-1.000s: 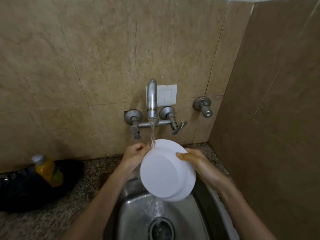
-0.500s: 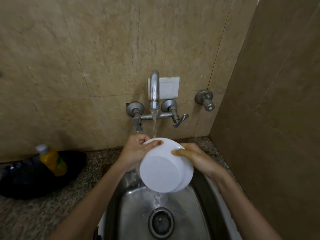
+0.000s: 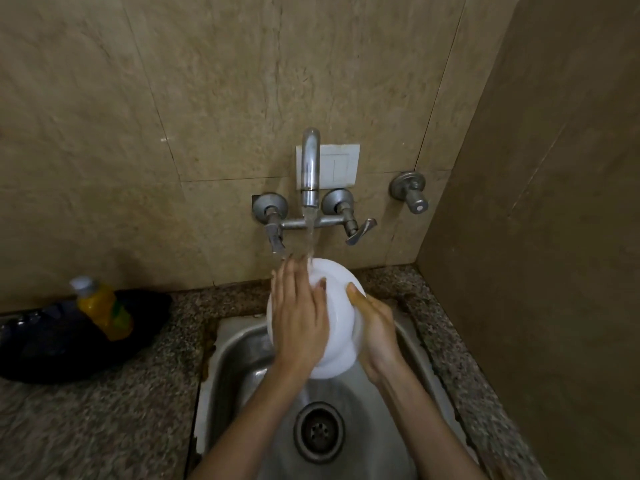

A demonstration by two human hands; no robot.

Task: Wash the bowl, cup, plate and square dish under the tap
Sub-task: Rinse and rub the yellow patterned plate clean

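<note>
While tap water hits its 12 o'clock edge, plain white bowl held tipped over sink, base facing camera; left hand fingers straight, flat on base; right hand pinches 3 o'clock rim.

The left hand lies flat; the right hand curls, gripping.

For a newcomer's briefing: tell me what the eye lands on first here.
The white round bowl at centre, held over the stainless steel sink, draws the eye first. The left hand lies flat across it and the right hand grips its rim. Water runs onto it from the chrome wall tap above. A yellow plastic bottle stands out at far left.
</note>
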